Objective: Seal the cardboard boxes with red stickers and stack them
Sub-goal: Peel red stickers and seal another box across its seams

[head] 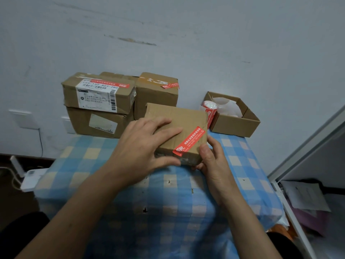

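Note:
A small brown cardboard box (pixel 179 118) sits tilted on the blue checked cloth (pixel 168 212), with a red sticker (pixel 188 141) across its near top edge. My left hand (pixel 143 150) lies flat on the box's top and grips its near left corner. My right hand (pixel 211 159) holds the near right corner, its thumb beside the sticker's lower end. Behind, a box with a white label and red sticker (pixel 99 94) rests on a larger box (pixel 97 122). Beside them stands a taller box (pixel 155 92) with a red sticker.
A roll of red stickers (pixel 210 112) leans against an open shallow carton (pixel 235 122) holding white backing paper at the back right. A grey wall is close behind. A white cabinet frame (pixel 308 146) stands at the right, a power strip (pixel 29 178) on the floor at the left.

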